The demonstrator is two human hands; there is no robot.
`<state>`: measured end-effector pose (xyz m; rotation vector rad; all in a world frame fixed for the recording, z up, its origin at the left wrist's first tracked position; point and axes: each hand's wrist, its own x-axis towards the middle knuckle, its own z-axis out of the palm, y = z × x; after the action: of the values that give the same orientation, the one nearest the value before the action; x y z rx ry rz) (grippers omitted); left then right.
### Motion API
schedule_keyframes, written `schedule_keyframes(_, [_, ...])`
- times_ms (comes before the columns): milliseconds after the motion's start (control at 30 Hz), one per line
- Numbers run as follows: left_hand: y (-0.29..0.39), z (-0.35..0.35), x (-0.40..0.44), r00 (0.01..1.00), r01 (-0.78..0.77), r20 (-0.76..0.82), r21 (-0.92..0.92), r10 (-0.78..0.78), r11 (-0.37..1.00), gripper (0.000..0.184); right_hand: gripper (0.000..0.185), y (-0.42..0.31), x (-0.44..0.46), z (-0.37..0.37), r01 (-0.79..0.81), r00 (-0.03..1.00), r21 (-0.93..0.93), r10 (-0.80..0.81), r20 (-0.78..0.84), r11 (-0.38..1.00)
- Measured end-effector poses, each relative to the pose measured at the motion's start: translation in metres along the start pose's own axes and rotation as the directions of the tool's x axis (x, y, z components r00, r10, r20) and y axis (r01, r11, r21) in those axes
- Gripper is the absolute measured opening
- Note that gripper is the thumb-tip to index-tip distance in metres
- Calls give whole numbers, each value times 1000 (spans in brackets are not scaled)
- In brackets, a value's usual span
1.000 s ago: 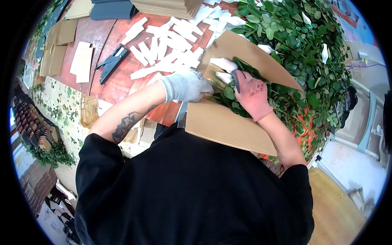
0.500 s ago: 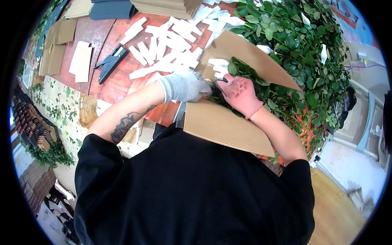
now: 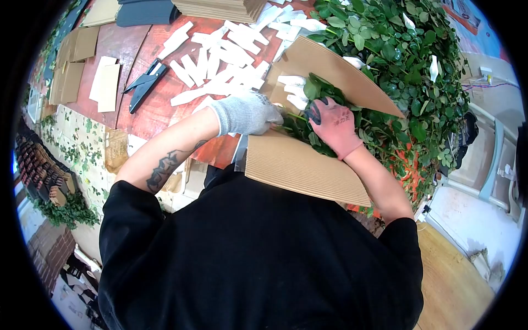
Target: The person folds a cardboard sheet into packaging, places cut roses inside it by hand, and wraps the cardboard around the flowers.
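Noted sleeved stems point(image 3: 291, 80) within bent cardboard point(image 3: 305, 168), 1 o'clock from centre, with white tapered ends toward 10, long axis roughly 10-to-4. Recorded smooth upper flap point(image 3: 344, 74), ridged lower. Observed left hand point(image 3: 250, 113) beside cardboard, right hand point(image 3: 333, 126) over leaves point(image 3: 324, 92); cannot tell either grip's closure.

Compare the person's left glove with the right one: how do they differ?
Colour: the left glove is pale grey, while the right glove is pink with dark fingertips.
Place: the left glove is by the left end of the ribbed cardboard; the right glove is farther right, over the green leaves.
Both are being worn, with fingers bent.
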<state>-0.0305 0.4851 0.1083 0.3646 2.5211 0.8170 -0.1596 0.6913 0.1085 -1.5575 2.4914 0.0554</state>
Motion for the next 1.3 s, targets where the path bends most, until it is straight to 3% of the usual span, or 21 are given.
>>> schedule_keyframes(167, [-2, 3, 0, 1000, -21, -3, 0, 21, 1000, 33, 33, -7, 0, 3, -41, 995, -88, 49, 89, 995])
schedule_keyframes(267, [2, -2, 2, 997, 39, 68, -41, -36, 998, 34, 31, -8, 1, 6, -82, 996, -8, 82, 47, 997])
schedule_keyframes(467, [-2, 4, 2, 999, -37, 5, 2, 37, 999, 33, 33, -5, 7, 14, -161, 986, 47, 158, 61, 986])
schedule_keyframes(567, [0, 3, 0, 999, -29, -19, 22, 29, 999, 32, 37, -3, 6, 14, -127, 991, 0, 127, 33, 992])
schedule_keyframes(633, [0, 2, 2, 1000, -23, 4, 29, 23, 999, 32, 42, 0, 3, 11, 54, 998, 51, -56, 39, 997])
schedule_keyframes(767, [0, 2, 3, 999, -19, 28, 19, 18, 1000, 32, 46, 0, 1, 15, 75, 997, 3, -75, 3, 997])
schedule_keyframes(833, [-3, 7, 4, 999, -33, 12, 36, 32, 999, 32, 47, -6, 6, 12, 62, 990, -71, -53, 130, 996])
schedule_keyframes(933, [-1, 6, 4, 999, -35, 15, 57, 35, 998, 31, 46, -11, 9, -2, 53, 983, -71, -39, 182, 996])
schedule_keyframes(967, [0, 4, 4, 999, -23, 32, 61, 21, 998, 31, 46, -12, 8, -1, 53, 983, -71, -39, 181, 996])
schedule_keyframes(1033, [3, 1, 2, 999, -13, 42, 69, 10, 998, 32, 43, -12, 7, 2, 87, 996, -13, -87, 19, 996])
schedule_keyframes(1133, [1, 5, 2, 999, -13, 36, 63, 11, 998, 31, 40, -10, 18, 4, 78, 995, 68, -82, 56, 995])
schedule_keyframes(1267, [4, 1, 3, 997, 34, 74, 62, -38, 998, 32, 36, -16, 11, 6, 121, 991, -35, -118, 56, 992])
schedule_keyframes(1300, [5, 0, 3, 997, 30, 75, 60, -35, 998, 32, 37, -15, 18, 9, 108, 992, 42, -110, 62, 993])
